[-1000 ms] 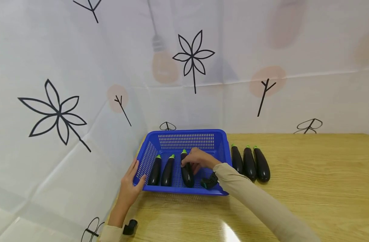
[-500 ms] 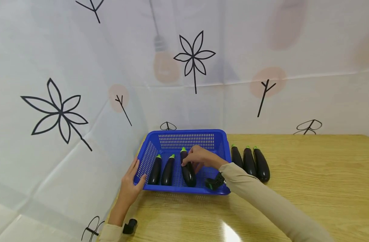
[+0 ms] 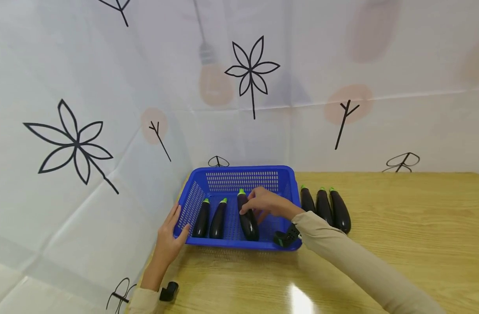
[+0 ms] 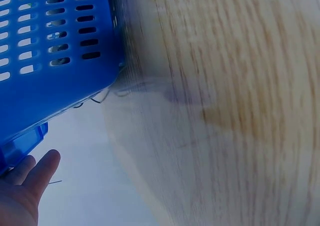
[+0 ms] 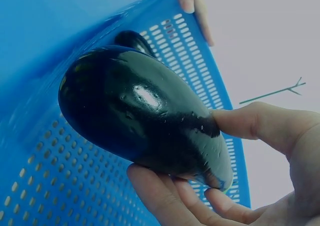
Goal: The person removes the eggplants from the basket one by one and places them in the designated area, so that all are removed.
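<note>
In the head view, a blue plastic basket [image 3: 243, 245] with slotted walls stands on the table. My right hand [image 3: 267, 203] pinches a dark eggplant [image 3: 249, 224] inside it, thumb on one side and fingers on the other. The right wrist view shows this eggplant [image 5: 135, 106] large, its rounded end toward the camera and slightly tilted. Two more eggplants, a left one [image 3: 201, 220] and a middle one [image 3: 218, 220], lie side by side in the basket's left half. My left hand [image 3: 170, 235] rests on the basket's left front corner, fingers straight and thumb spread along the rim.
Several eggplants lie just right of the basket, the outermost eggplant [image 3: 340, 211] fully showing; the right sleeve partly covers others. The wooden table [image 3: 412, 226] extends right. A white patterned cloth [image 3: 145, 78] hangs behind and to the left, close to the basket.
My right hand and the eggplant it pinches have shifted a little to the right inside the basket. My left hand stays at the corner; the other eggplants lie as before.
</note>
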### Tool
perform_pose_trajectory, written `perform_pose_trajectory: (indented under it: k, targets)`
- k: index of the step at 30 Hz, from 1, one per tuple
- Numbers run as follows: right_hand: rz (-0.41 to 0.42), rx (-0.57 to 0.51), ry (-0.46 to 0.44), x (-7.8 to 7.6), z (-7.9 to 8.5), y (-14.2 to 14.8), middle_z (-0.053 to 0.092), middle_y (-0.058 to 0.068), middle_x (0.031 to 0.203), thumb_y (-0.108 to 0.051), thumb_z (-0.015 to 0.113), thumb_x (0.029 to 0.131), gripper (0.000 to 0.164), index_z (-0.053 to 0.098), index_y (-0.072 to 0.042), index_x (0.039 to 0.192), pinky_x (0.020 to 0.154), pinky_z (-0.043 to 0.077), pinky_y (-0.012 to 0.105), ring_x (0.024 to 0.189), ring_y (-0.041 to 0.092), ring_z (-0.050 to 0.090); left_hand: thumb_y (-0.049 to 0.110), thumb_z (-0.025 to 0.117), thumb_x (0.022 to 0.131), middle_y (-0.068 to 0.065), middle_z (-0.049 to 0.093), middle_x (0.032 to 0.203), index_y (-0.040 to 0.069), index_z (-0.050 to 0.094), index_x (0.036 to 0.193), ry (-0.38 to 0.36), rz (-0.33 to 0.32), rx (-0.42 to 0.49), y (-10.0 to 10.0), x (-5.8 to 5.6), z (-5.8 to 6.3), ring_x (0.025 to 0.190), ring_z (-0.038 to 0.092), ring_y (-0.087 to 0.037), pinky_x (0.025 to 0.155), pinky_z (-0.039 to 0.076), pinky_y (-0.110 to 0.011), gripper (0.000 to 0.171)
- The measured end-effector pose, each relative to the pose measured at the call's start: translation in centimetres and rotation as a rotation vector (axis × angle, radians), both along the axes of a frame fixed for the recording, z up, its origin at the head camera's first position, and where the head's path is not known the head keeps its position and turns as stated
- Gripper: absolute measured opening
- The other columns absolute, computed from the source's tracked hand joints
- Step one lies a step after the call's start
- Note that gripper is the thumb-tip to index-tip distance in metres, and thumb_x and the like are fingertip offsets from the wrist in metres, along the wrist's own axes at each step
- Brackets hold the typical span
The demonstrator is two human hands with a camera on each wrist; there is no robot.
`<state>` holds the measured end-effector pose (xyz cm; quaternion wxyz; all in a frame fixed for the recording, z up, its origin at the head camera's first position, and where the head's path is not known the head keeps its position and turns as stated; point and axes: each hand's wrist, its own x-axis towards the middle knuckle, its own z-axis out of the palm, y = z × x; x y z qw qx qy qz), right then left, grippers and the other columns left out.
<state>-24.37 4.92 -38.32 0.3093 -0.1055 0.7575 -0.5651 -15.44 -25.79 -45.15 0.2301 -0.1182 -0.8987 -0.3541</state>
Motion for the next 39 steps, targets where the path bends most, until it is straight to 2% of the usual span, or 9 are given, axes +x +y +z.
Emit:
perform_pose_trajectory:
  k: [5, 9, 12, 22, 28, 39]
  targets:
    - [-0.019, 0.012, -0.004, 0.2, 0.6, 0.5, 0.058, 0.01, 0.076, -0.011, 0.074, 0.076, 0.035, 0.043, -0.005, 0.089, 0.062, 0.056, 0.046, 0.063, 0.027, 0.062, 0.01, 0.066, 0.085, -0.022, 0.034, 0.147, -0.006, 0.038, 0.141, -0.004, -0.002, 0.001, 0.1, -0.1, 0.1, 0.127, 0.04, -0.044, 0.091, 0.04, -0.058, 0.065]
    - [-0.028, 0.014, -0.015, 0.3, 1.1, 1.0, 0.063, 0.016, 0.088, -0.013, 0.074, 0.077, 0.046, 0.045, 0.002, 0.11, 0.064, 0.056, 0.046, 0.07, 0.03, 0.065, 0.011, 0.066, 0.084, -0.023, 0.035, 0.146, -0.007, 0.039, 0.14, 0.003, -0.001, 0.0, 0.2, 0.0, 0.2, 0.125, 0.041, -0.045, 0.089, 0.04, -0.059, 0.064]
    - [-0.023, 0.013, -0.015, 0.2, 1.2, 1.4, 0.064, 0.019, 0.092, -0.013, 0.074, 0.078, 0.054, 0.044, 0.004, 0.119, 0.066, 0.055, 0.046, 0.073, 0.032, 0.066, 0.013, 0.066, 0.084, -0.023, 0.037, 0.145, -0.007, 0.041, 0.139, 0.022, 0.01, -0.016, 0.2, 0.1, 0.1, 0.123, 0.043, -0.045, 0.087, 0.042, -0.059, 0.063]
    - [-0.009, 0.005, -0.003, 0.1, 1.8, 2.6, 0.065, 0.02, 0.091, -0.016, 0.074, 0.079, 0.057, 0.042, 0.004, 0.122, 0.067, 0.055, 0.046, 0.073, 0.031, 0.065, 0.01, 0.065, 0.085, -0.02, 0.035, 0.148, -0.005, 0.039, 0.141, 0.001, 0.01, 0.001, 0.3, 0.1, 0.2, 0.126, 0.041, -0.044, 0.09, 0.039, -0.058, 0.064]
    - [0.003, 0.015, 0.003, 0.1, 2.1, 3.4, 0.065, 0.019, 0.088, -0.018, 0.074, 0.079, 0.057, 0.042, 0.003, 0.122, 0.07, 0.055, 0.047, 0.075, 0.029, 0.065, 0.006, 0.066, 0.084, -0.021, 0.036, 0.146, -0.007, 0.04, 0.14, 0.025, 0.006, 0.003, 0.3, 0.1, 0.2, 0.125, 0.042, -0.045, 0.089, 0.04, -0.059, 0.062]
    - [0.011, 0.014, 0.02, 0.5, 3.4, 5.0, 0.064, 0.02, 0.087, -0.02, 0.073, 0.081, 0.062, 0.041, 0.004, 0.128, 0.071, 0.055, 0.047, 0.076, 0.028, 0.064, 0.006, 0.067, 0.083, -0.021, 0.035, 0.147, -0.007, 0.039, 0.14, 0.019, 0.001, 0.011, 0.4, 0.0, 0.4, 0.125, 0.041, -0.045, 0.089, 0.04, -0.058, 0.064]
